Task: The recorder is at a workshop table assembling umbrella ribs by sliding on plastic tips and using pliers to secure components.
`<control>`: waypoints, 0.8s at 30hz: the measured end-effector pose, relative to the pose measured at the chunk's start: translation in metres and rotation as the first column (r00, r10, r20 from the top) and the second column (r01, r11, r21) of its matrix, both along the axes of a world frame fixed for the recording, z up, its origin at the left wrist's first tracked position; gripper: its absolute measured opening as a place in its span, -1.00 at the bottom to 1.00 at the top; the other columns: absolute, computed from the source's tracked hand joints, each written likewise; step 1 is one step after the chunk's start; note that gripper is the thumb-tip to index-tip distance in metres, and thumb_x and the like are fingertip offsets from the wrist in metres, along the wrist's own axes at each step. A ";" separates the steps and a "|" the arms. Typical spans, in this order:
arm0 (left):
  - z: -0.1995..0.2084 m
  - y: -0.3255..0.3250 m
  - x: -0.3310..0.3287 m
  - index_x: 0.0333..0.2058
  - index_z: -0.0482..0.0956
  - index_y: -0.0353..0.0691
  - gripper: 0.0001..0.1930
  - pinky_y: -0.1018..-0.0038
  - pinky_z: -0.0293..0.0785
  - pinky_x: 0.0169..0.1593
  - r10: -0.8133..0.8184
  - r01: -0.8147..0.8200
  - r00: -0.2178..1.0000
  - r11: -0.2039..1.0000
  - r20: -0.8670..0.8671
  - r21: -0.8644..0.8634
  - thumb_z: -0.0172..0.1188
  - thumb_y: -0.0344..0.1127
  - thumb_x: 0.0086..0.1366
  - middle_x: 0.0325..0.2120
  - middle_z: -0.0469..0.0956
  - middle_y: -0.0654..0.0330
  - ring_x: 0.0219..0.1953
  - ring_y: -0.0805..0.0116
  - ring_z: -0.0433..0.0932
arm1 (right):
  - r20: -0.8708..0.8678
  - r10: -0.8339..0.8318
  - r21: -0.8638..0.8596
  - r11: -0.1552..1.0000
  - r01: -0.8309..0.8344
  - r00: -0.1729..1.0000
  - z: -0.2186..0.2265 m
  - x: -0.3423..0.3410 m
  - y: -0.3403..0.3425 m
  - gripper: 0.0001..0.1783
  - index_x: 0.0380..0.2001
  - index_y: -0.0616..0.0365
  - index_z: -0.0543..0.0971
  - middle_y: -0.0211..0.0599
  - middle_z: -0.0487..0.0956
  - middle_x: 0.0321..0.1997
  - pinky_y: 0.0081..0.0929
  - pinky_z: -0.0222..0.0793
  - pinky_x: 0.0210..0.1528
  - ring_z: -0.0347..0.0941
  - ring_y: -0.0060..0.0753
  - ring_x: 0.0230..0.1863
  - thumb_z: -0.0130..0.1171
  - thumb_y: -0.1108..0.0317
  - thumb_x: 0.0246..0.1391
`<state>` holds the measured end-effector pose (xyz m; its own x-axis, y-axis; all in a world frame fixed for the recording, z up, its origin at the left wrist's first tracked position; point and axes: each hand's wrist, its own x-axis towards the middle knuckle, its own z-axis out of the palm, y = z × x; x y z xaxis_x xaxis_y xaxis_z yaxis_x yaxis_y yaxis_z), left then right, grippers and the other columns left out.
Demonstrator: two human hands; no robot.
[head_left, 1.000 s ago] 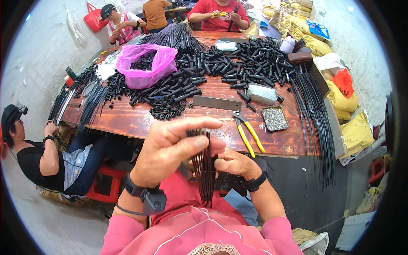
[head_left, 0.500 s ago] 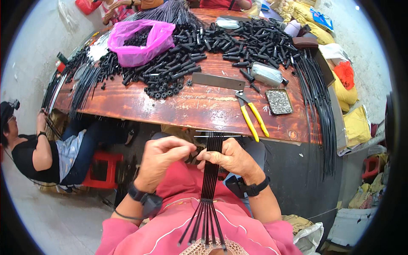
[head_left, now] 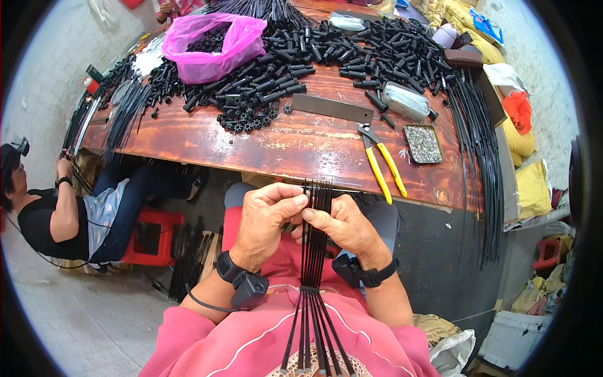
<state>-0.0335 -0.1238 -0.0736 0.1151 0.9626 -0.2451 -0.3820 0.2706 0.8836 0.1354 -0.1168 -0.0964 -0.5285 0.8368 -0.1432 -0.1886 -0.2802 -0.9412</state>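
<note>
A flat row of thin black rods (head_left: 311, 261), like umbrella ribs, stands upright before my chest. Its upper ends reach the table's front edge, and its lower ends fan out over my pink top. My right hand (head_left: 352, 226) grips the row from the right near the top, thumb laid across the front. From the left, my left hand (head_left: 264, 220) has thumb and fingers pinched together at the row's left edge. What lies inside that pinch is partly hidden by the fingers.
The wooden table (head_left: 282, 151) bears yellow-handled pliers (head_left: 383, 163), a flat metal bar (head_left: 333, 108), a tin of small metal bits (head_left: 423, 144), heaped black tubes (head_left: 389, 53) and a pink bag (head_left: 213, 60). Long black rods (head_left: 480, 169) overhang its right edge. Someone sits at left (head_left: 56, 220).
My left hand has moved right and up to meet the rods; it was apart from them before. The thin silvery wire across the rods' tops is now mostly hidden. The view has shifted slightly.
</note>
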 end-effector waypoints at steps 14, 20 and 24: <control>-0.009 0.011 0.005 -0.15 0.55 -0.36 -0.78 0.55 0.55 -0.38 0.110 -0.114 0.992 0.991 0.063 0.066 0.20 -0.33 0.32 -0.37 0.62 0.13 -0.45 0.42 0.61 | -0.020 -0.015 -0.018 1.000 0.014 1.000 -0.004 -0.003 0.002 -0.69 -0.29 0.33 0.61 -0.30 0.62 -0.48 -0.56 0.51 -0.33 0.55 -0.55 -0.43 0.11 0.23 0.24; -0.005 0.009 0.009 -0.19 0.56 -0.35 -0.83 0.51 0.56 -0.29 0.167 -0.166 0.986 0.981 0.004 0.102 0.15 -0.36 0.34 -0.43 0.62 0.14 -0.43 0.42 0.61 | -0.063 -0.022 -0.039 0.999 0.020 0.998 -0.009 -0.002 0.001 -0.69 -0.28 0.33 0.60 -0.30 0.62 -0.47 -0.56 0.51 -0.33 0.55 -0.54 -0.44 0.10 0.23 0.24; 0.005 0.009 0.013 -0.19 0.57 -0.35 -0.83 0.55 0.54 -0.34 0.162 -0.164 0.986 0.986 0.033 0.039 0.17 -0.37 0.32 -0.45 0.61 0.18 -0.47 0.48 0.57 | -0.080 -0.057 -0.067 0.996 0.052 0.995 -0.004 -0.002 0.002 -0.70 -0.26 0.33 0.59 -0.31 0.62 -0.46 -0.57 0.51 -0.33 0.55 -0.54 -0.44 0.11 0.24 0.24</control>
